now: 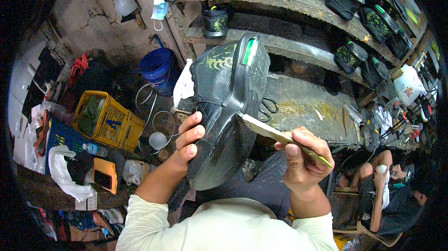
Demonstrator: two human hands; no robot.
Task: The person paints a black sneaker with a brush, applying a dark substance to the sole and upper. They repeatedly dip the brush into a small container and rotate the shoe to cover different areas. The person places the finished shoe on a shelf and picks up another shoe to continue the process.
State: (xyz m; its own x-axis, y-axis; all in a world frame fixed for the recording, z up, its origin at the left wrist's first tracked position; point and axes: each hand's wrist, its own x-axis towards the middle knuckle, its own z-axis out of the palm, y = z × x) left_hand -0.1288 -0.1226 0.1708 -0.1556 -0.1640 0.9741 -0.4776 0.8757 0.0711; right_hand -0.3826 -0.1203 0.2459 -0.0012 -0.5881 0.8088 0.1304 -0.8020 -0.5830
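Observation:
In front of my chest a black shoe (219,101) with a yellow-green pattern stands on end, its thick sole turned to the right. A green strip (249,52) shows in that sole. My left hand (189,139) grips the shoe from the left; several fingertips show against the upper, and the thumb is hidden. Pinched between thumb and fingers of my right hand (305,160) is a flat pale strip like a spatula or thin brush (268,130). Its whitish tip meets the side of the shoe where upper and sole join.
Behind the shoe is a stained workbench (303,106) with black-handled scissors (269,109). Wooden shelves (298,3) above carry several similar shoes. To the left stand a blue bucket (158,71) and a yellow crate (112,120). A co-worker (396,199) sits at the right, holding a white shoe.

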